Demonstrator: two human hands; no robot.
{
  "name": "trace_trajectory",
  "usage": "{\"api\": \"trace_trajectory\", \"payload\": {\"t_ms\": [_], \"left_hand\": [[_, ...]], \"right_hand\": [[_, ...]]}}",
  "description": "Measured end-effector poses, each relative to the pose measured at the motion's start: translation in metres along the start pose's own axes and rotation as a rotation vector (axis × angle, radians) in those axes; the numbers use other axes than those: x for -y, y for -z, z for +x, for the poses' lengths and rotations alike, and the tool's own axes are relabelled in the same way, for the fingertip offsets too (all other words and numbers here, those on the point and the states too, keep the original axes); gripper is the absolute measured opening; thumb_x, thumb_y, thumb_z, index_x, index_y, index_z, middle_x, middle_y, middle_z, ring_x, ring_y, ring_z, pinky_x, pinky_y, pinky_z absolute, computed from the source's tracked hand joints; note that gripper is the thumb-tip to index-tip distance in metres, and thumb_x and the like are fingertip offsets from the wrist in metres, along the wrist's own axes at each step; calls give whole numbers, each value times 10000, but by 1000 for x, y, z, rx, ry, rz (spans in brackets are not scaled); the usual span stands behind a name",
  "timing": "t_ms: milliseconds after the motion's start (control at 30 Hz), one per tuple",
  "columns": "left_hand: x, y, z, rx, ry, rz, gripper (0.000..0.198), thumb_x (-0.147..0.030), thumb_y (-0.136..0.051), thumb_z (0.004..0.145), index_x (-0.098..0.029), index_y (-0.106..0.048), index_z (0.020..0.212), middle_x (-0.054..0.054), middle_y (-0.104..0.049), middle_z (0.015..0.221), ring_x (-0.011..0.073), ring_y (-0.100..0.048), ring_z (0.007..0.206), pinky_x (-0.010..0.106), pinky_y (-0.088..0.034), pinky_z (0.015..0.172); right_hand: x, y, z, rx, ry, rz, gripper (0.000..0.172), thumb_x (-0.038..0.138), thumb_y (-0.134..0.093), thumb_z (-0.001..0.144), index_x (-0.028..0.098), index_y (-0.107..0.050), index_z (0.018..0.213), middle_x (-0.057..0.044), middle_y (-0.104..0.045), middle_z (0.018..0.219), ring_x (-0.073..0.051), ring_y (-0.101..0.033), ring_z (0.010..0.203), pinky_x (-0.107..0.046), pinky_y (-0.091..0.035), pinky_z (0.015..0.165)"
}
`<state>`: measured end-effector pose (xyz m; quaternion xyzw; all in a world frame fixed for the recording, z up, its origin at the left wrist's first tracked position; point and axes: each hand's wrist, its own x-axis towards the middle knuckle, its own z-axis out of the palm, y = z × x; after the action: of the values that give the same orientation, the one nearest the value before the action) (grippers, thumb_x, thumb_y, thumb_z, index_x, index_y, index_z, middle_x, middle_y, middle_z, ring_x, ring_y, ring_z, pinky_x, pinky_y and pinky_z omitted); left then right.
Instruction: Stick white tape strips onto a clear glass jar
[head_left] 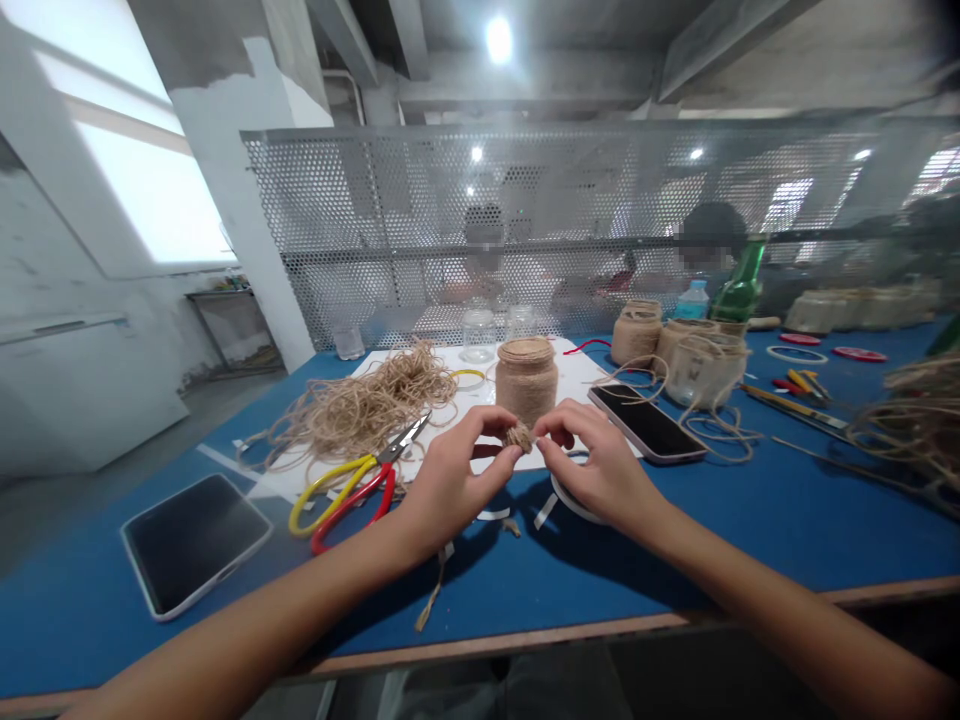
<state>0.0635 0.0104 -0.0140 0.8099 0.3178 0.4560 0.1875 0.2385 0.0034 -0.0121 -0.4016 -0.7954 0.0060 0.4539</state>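
Between the fingers of my left hand (pixel 469 475) is a small coiled bit of jute twine (pixel 517 436). My right hand (pixel 592 455) is closed in a pinch at the coil's right side, and whatever its fingertips grip is too small to name. Just behind the hands stands a jar wrapped in twine (pixel 527 385), upright on white paper (pixel 577 375). Scissors with one yellow and one red handle (pixel 367 480) lie to the left of my left hand, blades partly apart. A white ring (pixel 577 500) lies partly hidden under my right hand.
A loose heap of twine (pixel 382 395) spreads at the left, with a tablet-like device (pixel 196 543) nearer me. At the right are a phone (pixel 646 422), wrapped jars (pixel 636 333) and a green bottle (pixel 741 280). A perforated metal screen (pixel 420 220) borders the table's back; people sit beyond it.
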Motion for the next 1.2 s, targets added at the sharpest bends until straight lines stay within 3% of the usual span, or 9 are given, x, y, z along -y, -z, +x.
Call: {"api": "trace_trajectory", "payload": {"t_ms": [267, 533, 767, 1200], "left_hand": [[-1, -1, -1, -17, -33, 70, 184, -250, -521, 809, -190, -488, 980, 34, -577, 942, 120, -584, 822, 266, -533, 740], [0, -1, -2, -22, -42, 64, 194, -262, -520, 812, -189, -495, 990, 41, -580, 954, 131, -579, 848, 292, -535, 767], [0, -2, -2, -45, -61, 72, 185, -256, -518, 815, -188, -496, 986, 32, -576, 957, 118, -576, 839, 263, -532, 762], [1, 0, -3, -38, -45, 76, 184, -282, -511, 826, -183, -495, 980, 32, -571, 948, 116, -576, 836, 249, -538, 728]], "right_hand": [[2, 1, 0, -16, 38, -16, 45, 178, -510, 778, 189, -517, 735, 23, -475, 652, -119, -449, 615, -283, -330, 663], [0, 0, -3, -47, 129, -104, 35, 211, -505, 798, 198, -513, 766, 16, -526, 693, -128, -477, 666, -342, -293, 808], [2, -1, -4, -92, 208, -173, 34, 188, -504, 799, 182, -519, 769, 7, -532, 692, -129, -480, 687, -358, -290, 845], [1, -3, -5, -67, 213, -138, 46, 177, -490, 817, 179, -533, 802, -8, -565, 733, -132, -503, 707, -372, -275, 873]]}}
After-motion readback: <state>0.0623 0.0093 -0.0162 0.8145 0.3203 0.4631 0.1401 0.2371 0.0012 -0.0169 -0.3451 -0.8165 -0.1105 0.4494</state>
